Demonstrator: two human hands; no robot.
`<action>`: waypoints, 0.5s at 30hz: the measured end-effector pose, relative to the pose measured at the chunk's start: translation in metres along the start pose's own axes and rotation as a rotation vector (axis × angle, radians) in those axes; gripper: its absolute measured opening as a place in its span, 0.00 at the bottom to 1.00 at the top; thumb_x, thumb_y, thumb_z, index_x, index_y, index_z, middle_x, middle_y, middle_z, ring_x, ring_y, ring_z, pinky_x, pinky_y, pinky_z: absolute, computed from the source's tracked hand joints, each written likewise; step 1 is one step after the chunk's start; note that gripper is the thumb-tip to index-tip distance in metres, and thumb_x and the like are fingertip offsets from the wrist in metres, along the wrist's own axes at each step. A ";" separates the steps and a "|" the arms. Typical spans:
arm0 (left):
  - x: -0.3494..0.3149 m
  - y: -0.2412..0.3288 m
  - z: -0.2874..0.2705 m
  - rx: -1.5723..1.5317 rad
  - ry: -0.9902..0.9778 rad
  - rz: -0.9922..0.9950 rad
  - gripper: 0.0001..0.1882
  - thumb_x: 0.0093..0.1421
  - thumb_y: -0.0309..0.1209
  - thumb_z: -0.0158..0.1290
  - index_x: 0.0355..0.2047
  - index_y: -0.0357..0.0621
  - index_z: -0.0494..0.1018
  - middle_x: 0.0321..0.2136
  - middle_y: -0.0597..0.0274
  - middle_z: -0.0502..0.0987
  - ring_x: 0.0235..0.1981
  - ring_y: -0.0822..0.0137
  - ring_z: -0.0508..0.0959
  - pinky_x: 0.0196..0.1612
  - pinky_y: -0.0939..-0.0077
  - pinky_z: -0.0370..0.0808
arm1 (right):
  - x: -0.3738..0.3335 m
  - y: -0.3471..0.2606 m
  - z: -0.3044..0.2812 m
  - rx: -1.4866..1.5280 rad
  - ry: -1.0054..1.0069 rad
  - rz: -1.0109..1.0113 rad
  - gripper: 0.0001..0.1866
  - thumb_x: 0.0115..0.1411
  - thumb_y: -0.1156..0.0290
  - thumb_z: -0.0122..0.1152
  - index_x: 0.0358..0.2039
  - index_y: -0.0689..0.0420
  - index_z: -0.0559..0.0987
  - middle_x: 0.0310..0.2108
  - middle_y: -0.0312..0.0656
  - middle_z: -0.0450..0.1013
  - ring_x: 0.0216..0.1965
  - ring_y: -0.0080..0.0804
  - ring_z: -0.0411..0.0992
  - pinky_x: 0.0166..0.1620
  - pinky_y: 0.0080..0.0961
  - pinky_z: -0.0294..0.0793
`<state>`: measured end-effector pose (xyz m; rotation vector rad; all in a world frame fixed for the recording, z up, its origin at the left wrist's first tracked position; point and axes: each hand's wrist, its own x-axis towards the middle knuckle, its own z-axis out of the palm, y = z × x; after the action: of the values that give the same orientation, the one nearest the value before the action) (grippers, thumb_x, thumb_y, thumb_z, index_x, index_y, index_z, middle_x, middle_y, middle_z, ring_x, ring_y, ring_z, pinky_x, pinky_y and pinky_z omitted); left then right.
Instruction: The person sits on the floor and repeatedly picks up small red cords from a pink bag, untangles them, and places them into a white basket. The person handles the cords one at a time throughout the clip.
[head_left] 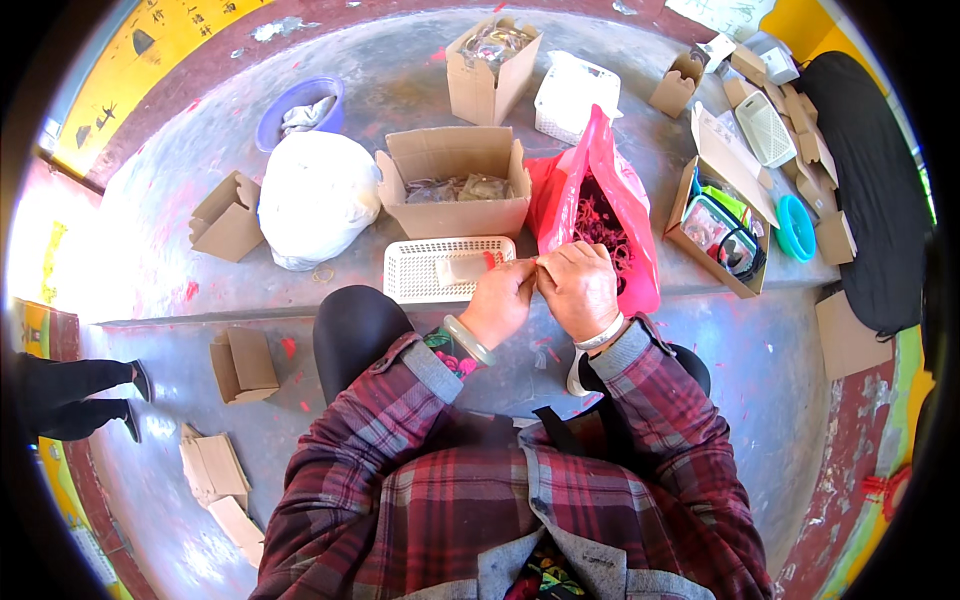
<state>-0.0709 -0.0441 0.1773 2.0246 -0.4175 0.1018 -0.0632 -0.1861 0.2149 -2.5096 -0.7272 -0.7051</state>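
My left hand and my right hand meet at the fingertips, both pinched closed. Whatever lies between them is too small to make out. Just left of my left hand is a white perforated plastic basket, holding a pale flat packet and a small red piece. Beyond my right hand a pink plastic bag gapes, showing dark red stringy pieces inside. An open cardboard box with clear packets in it stands behind the basket.
A full white sack and a purple basin with cloth are at left. Rightward stand a carton of mixed things and a teal basket. The raised ledge's edge runs before me. Someone's dark-clothed legs show at far left.
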 end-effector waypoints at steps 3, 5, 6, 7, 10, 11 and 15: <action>0.000 0.001 0.000 -0.027 -0.002 0.003 0.11 0.55 0.26 0.48 0.39 0.41 0.72 0.27 0.46 0.75 0.30 0.51 0.76 0.33 0.70 0.71 | 0.002 -0.002 -0.003 -0.007 0.013 0.001 0.04 0.40 0.73 0.58 0.18 0.55 0.71 0.19 0.38 0.67 0.25 0.37 0.68 0.29 0.33 0.62; 0.001 0.003 -0.001 -0.093 -0.008 -0.055 0.10 0.55 0.27 0.48 0.38 0.41 0.73 0.27 0.46 0.75 0.30 0.53 0.76 0.34 0.71 0.71 | 0.003 -0.003 -0.003 0.031 0.023 0.031 0.04 0.40 0.74 0.58 0.17 0.54 0.71 0.19 0.39 0.68 0.25 0.38 0.68 0.29 0.33 0.63; 0.001 0.003 -0.001 -0.115 -0.009 -0.064 0.10 0.56 0.27 0.48 0.37 0.39 0.73 0.26 0.45 0.74 0.30 0.51 0.76 0.33 0.69 0.71 | 0.003 -0.002 -0.002 0.063 0.028 0.056 0.04 0.40 0.74 0.58 0.17 0.55 0.71 0.19 0.39 0.68 0.26 0.38 0.68 0.29 0.34 0.63; 0.002 0.003 -0.002 -0.137 -0.011 -0.073 0.09 0.56 0.27 0.47 0.36 0.38 0.73 0.26 0.44 0.74 0.30 0.49 0.75 0.32 0.68 0.71 | 0.003 -0.001 -0.001 0.096 0.032 0.080 0.04 0.40 0.74 0.58 0.17 0.55 0.71 0.19 0.39 0.68 0.26 0.38 0.68 0.30 0.34 0.63; 0.003 0.001 -0.003 -0.155 -0.024 -0.085 0.10 0.56 0.28 0.47 0.35 0.37 0.73 0.25 0.44 0.74 0.28 0.50 0.76 0.30 0.67 0.71 | 0.000 0.003 0.001 0.240 0.005 0.187 0.02 0.41 0.74 0.57 0.19 0.55 0.73 0.20 0.39 0.70 0.27 0.39 0.69 0.31 0.34 0.65; 0.004 0.000 -0.003 -0.154 -0.029 -0.085 0.10 0.56 0.29 0.47 0.35 0.37 0.73 0.25 0.45 0.75 0.28 0.52 0.77 0.30 0.68 0.71 | -0.001 0.005 0.002 0.268 -0.013 0.208 0.02 0.41 0.74 0.57 0.20 0.55 0.74 0.21 0.39 0.70 0.28 0.39 0.69 0.31 0.34 0.65; 0.004 -0.004 -0.001 -0.375 -0.016 -0.192 0.10 0.59 0.27 0.45 0.35 0.32 0.72 0.24 0.52 0.77 0.27 0.66 0.78 0.30 0.75 0.73 | 0.000 0.006 -0.001 0.366 -0.045 0.315 0.04 0.43 0.74 0.58 0.23 0.55 0.76 0.22 0.40 0.71 0.29 0.40 0.70 0.33 0.33 0.66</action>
<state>-0.0659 -0.0424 0.1752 1.6848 -0.2301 -0.1050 -0.0598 -0.1909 0.2143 -2.2345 -0.4142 -0.3666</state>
